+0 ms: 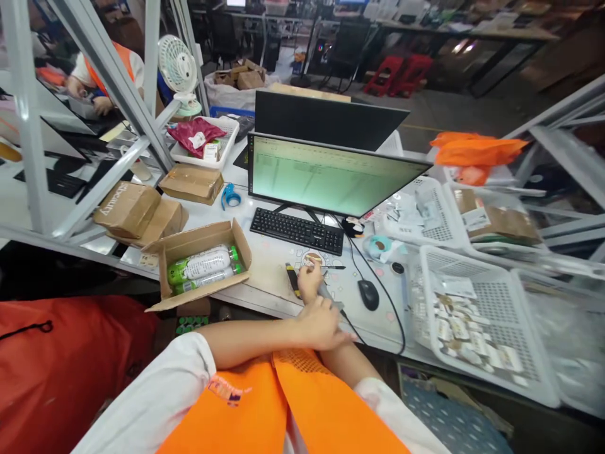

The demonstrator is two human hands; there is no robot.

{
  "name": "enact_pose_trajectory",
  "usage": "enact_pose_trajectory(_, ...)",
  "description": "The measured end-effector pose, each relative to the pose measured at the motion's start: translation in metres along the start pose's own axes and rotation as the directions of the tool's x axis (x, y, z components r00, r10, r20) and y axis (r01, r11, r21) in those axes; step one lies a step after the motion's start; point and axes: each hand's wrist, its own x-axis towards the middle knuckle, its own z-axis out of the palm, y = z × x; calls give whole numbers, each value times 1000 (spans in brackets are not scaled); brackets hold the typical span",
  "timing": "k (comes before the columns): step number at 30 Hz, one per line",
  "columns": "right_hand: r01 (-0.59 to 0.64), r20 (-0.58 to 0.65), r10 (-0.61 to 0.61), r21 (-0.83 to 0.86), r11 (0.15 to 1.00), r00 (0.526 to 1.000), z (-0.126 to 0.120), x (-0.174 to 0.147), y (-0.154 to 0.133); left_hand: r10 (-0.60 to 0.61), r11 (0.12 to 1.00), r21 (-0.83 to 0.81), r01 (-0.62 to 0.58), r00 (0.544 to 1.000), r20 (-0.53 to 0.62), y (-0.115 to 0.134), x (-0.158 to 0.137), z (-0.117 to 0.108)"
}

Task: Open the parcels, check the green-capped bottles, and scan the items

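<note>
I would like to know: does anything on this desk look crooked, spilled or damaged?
The open box sits crooked to the desk, its front flap jutting past the edge, where it could perhaps be knocked. The bottles inside lie on their sides. I see no clear spill or damage.

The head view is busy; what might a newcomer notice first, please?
Probably the lit monitor near the centre. Next might come the orange vest at the bottom, the left hand lying across the right arm above it, and the open carton of bottles left of the keyboard.
</note>
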Motion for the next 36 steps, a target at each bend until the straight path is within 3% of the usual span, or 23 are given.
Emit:
enact_pose_trajectory(2,14,29,-14,23,1000,999,3,1,-6,-31,998,-52,32,999,19,6,4,3)
enact_pose_trajectory(5,44,77,-49,71,997,996,7,5,-23,168,945,-314,-92,960,223,19,-9,-9)
enact_pose_trajectory(7,75,150,-93,118,990,984,9,7,-42,318,824,-555,-115,904,285,16,-35,-33)
enact_pose_trajectory(8,90,206,-120,147,985,971,9,9,-54,337,763,-636,-119,912,234,8,-53,-49)
enact_pose_trajectory(9,104,273,-150,176,979,950,9,10,-67,277,736,-661,-147,956,97,-6,-75,-67)
enact_pose_trajectory(10,116,345,-182,204,972,921,9,10,-82,128,771,-612,-174,985,-118,-24,-101,-86)
enact_pose_trajectory(11,126,419,-213,226,966,883,10,10,-97,-106,834,-539,-117,925,-364,-47,-128,-104)
enact_pose_trajectory(12,137,490,-242,242,961,837,11,10,-112,-324,876,-481,23,768,-553,-73,-157,-120)
enact_pose_trajectory(13,149,556,-266,247,957,787,14,9,-127,-500,859,-465,214,550,-669,-100,-185,-131)
enact_pose_trajectory(14,165,614,-281,240,957,738,19,8,-142,-614,778,-479,406,331,-717,-127,-210,-137)
enact_pose_trajectory(15,189,662,-285,216,958,693,25,6,-154,-685,649,-507,567,146,-714,-152,-231,-138)
enact_pose_trajectory(16,222,700,-279,174,959,658,33,4,-166,-738,502,-529,684,20,-675,-175,-246,-134)
enact_pose_trajectory(17,265,727,-265,118,957,633,42,2,-176,-802,386,-518,763,0,-597,-195,-256,-128)
enact_pose_trajectory(19,365,756,-221,-26,931,617,59,-2,-193,-925,273,-452,849,103,-366,-225,-259,-112)
enact_pose_trajectory(20,412,759,-194,-106,905,621,67,-2,-199,-949,268,-424,865,160,-273,-236,-257,-106)
enact_pose_trajectory(21,451,758,-167,-183,873,630,72,-2,-204,-956,269,-426,864,183,-231,-245,-255,-102)
enact_pose_trajectory(24,531,752,-95,-363,766,652,74,-1,-214,-958,276,-465,842,202,-202,-265,-269,-101)
enact_pose_trajectory(27,588,765,-65,-434,683,641,60,-8,-223,-952,307,-499,811,257,-168,-274,-311,-96)
enact_pose_trajectory(30,619,778,-64,-444,648,625,39,-30,-236,-934,357,-522,775,312,-176,-270,-355,-75)
enact_pose_trajectory(33,596,788,-24,-444,669,615,18,-59,-255,-925,380,-558,738,308,-223,-250,-391,-51)
enact_pose_trajectory(36,609,852,-27,-350,712,522,6,-91,-271,-938,344,-611,713,235,-253,-218,-430,-35)
